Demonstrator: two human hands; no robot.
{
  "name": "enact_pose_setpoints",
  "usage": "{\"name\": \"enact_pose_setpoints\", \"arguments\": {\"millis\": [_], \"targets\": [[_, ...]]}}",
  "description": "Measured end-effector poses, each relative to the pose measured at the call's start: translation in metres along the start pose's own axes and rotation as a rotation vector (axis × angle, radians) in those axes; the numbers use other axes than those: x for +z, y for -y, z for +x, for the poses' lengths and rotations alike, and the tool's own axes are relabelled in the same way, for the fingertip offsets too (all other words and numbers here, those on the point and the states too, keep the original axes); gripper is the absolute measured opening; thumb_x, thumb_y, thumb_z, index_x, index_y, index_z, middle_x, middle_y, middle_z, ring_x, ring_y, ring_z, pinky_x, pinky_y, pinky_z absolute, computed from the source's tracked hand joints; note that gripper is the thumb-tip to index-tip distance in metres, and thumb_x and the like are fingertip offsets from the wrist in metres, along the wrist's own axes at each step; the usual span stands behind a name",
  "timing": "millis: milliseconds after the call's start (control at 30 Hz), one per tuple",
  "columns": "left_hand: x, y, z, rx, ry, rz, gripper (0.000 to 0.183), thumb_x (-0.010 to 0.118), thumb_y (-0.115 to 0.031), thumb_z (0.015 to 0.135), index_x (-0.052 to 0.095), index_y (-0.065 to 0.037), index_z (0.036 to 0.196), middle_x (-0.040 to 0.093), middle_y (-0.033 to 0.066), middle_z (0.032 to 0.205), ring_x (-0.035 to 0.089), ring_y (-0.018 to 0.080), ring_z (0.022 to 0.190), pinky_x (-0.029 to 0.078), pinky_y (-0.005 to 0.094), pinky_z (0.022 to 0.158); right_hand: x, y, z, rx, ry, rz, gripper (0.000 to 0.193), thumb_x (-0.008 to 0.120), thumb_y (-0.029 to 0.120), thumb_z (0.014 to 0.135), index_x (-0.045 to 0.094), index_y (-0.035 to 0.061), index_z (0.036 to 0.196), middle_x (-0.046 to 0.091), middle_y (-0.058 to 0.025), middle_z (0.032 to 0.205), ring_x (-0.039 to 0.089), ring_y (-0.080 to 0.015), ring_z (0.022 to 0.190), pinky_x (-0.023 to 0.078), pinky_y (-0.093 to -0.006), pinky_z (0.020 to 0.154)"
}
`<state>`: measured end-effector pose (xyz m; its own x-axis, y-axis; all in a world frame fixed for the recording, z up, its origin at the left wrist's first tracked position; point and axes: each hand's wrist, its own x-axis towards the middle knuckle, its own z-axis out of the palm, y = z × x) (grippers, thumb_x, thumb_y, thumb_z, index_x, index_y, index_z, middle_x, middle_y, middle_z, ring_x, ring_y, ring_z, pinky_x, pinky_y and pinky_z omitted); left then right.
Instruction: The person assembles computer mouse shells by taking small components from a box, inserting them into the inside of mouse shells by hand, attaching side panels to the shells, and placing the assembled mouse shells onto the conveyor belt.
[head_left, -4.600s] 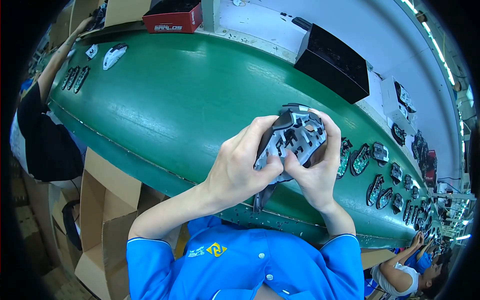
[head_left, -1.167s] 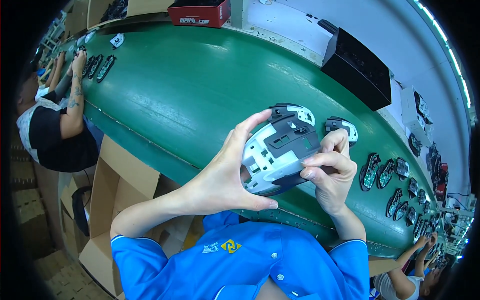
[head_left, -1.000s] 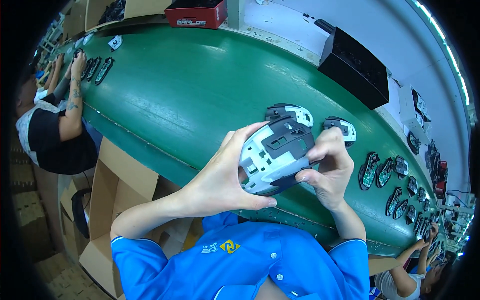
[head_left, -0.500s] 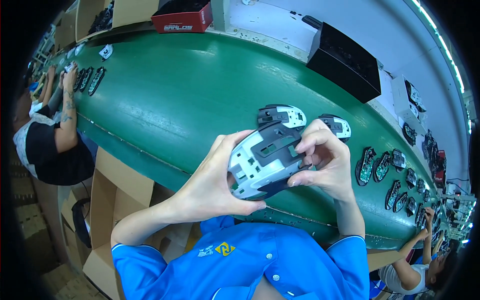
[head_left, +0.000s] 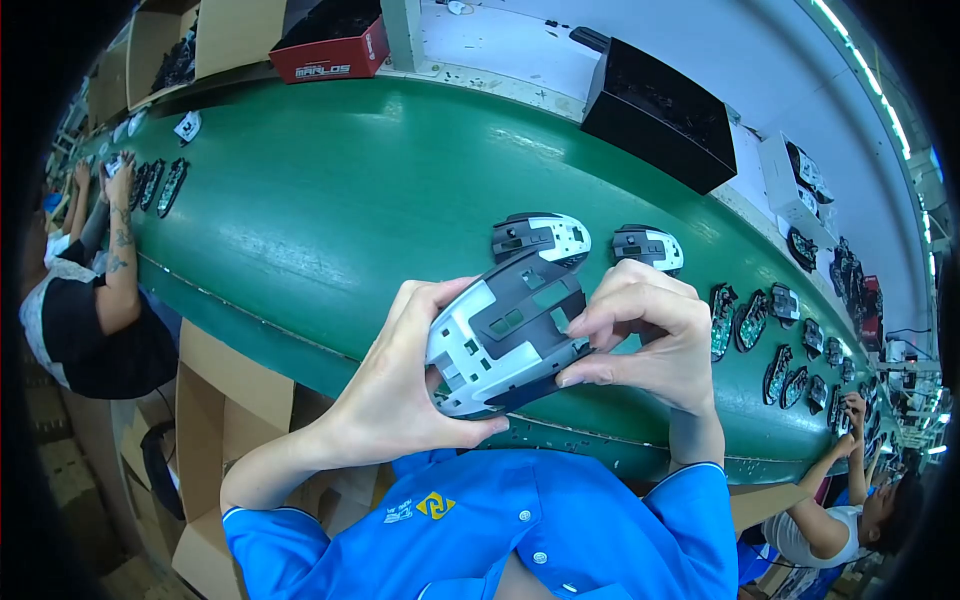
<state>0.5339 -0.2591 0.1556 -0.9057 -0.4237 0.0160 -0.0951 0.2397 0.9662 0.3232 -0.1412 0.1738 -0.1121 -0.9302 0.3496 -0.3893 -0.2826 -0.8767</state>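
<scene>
A black and white computer mouse shell [head_left: 510, 330] with several square openings is held tilted above the near edge of the green table. My left hand [head_left: 400, 375] wraps round its white end, fingers behind and thumb along the lower edge. On the dark right end, my right hand [head_left: 650, 345] pinches the side edge between thumb and fingertips; whether a small part lies between them is hidden. Just beyond the hands lie two similar mouse shells, one on the left [head_left: 542, 238] and one on the right [head_left: 648, 248].
Dark mouse bases with green circuit boards [head_left: 752, 322] lie in rows to the right. A black box [head_left: 660, 115] and a red box [head_left: 330, 55] stand along the far edge. Open cardboard boxes [head_left: 232, 420] sit below on the left. Other people work at both sides.
The view has shifted slightly, so the surroundings sit further left. Both hands keep their hold on the mouse shell, which is turned a little more face-on.
</scene>
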Motion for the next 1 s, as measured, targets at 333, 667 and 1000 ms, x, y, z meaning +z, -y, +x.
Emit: {"name": "enact_pose_setpoints", "arguments": {"millis": [333, 667, 1000], "targets": [[0.003, 0.0, 0.0, 0.086, -0.038, 0.092, 0.092, 0.083, -0.012, 0.058, 0.031, 0.0, 0.133, 0.038, 0.0158, 0.116, 0.045, 0.0276, 0.109, 0.045, 0.0356, 0.089, 0.0, 0.0, -0.001, -0.143, -0.024, -0.019, 0.033, 0.088, 0.006, 0.051, 0.069, 0.0039, 0.078, 0.064, -0.0044, 0.073, 0.058, -0.0127, 0.064, 0.044, -0.0243, 0.058], [0.005, -0.002, 0.003, 0.229, -0.103, 0.267, 0.089, 0.083, -0.012, 0.056, 0.035, 0.002, 0.129, 0.042, 0.0161, 0.113, 0.045, 0.0285, 0.107, 0.044, 0.036, 0.088, -0.001, 0.004, 0.001, -0.052, 0.008, 0.03, 0.033, 0.087, 0.002, 0.052, 0.07, 0.0037, 0.08, 0.064, -0.0054, 0.073, 0.06, -0.0122, 0.067, 0.049, -0.0227, 0.056], [0.014, 0.003, 0.005, 0.156, -0.107, 0.086, 0.085, 0.082, -0.015, 0.058, 0.036, 0.003, 0.128, 0.042, 0.0168, 0.114, 0.047, 0.0286, 0.108, 0.043, 0.0363, 0.089, 0.007, -0.018, 0.002, 0.3, 0.103, 0.503, 0.103, 0.086, 0.018, 0.057, 0.028, 0.0033, 0.142, 0.041, -0.0133, 0.135, 0.042, -0.0242, 0.124, 0.031, -0.0385, 0.107]]}}
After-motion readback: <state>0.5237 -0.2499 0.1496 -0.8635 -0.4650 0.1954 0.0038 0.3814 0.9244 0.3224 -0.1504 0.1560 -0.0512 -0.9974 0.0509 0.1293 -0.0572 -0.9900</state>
